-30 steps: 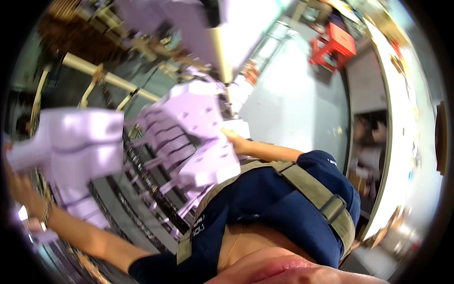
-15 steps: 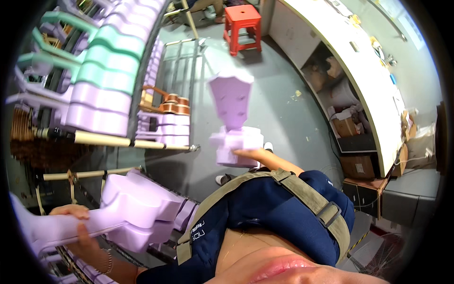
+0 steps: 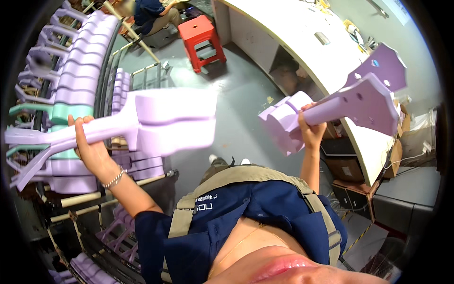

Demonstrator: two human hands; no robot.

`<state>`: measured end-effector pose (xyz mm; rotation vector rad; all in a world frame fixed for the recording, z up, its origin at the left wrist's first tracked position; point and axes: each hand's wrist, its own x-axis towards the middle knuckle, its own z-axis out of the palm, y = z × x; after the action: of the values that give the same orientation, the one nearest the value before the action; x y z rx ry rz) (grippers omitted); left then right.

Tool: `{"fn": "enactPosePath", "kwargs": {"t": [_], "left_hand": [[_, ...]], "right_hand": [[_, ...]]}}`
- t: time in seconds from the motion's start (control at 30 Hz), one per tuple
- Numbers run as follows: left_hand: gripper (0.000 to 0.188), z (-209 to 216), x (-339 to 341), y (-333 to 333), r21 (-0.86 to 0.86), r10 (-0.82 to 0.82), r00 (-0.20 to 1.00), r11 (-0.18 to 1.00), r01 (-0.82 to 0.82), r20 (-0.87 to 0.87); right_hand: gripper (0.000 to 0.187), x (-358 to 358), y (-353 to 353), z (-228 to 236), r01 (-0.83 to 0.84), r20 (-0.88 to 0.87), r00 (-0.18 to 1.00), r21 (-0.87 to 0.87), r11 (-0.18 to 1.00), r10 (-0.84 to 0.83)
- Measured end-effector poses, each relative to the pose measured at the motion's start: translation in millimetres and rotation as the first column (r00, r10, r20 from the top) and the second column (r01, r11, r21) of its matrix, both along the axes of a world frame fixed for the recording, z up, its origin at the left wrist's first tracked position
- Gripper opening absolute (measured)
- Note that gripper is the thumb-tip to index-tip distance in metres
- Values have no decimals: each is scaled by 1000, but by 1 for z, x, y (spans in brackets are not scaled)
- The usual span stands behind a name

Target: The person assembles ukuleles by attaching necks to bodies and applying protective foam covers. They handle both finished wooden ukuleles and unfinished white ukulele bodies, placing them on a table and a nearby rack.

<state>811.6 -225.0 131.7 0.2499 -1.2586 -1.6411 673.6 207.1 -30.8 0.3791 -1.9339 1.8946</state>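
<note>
My left hand is closed round the necks of two lilac ukulele bodies, which lie close together with their bodies toward the middle of the view. They have no strings that I can see. At the right, my right hand grips two more lilac ukuleles by their necks. Their headstocks, pierced with holes, fan apart over the white counter, and their bodies hang on the near side of the hand. Behind my left hand stands a rack of lilac and mint-green ukuleles.
A long white counter with small items on it curves along the right, with open shelving below. A red stool stands on the grey floor ahead. At the far left a person sits. A lower rack with lilac ukuleles is at my left.
Both hands have risen with their ukuleles. The right pair has swung from the middle to the right by the counter; the left pair has moved up before the rack. My view has turned right.
</note>
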Motion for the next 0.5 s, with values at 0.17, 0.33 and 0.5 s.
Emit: {"fn": "enactPosePath", "kwargs": {"t": [0.17,0.33,0.5], "left_hand": [[24,-69,-142,-60,419,-93,986,897,142,-136],[16,-152,-299,-80,752,-222,952,587,302,-209],[14,-198,-460,-70,893,-198,958,362,266,-205]], "right_hand": [[31,-49,34,24,158,-48,986,18,987,-157],[39,-102,25,50,444,-8,876,408,798,-483],[45,-174,1,60,472,-209,836,743,473,-507]]}}
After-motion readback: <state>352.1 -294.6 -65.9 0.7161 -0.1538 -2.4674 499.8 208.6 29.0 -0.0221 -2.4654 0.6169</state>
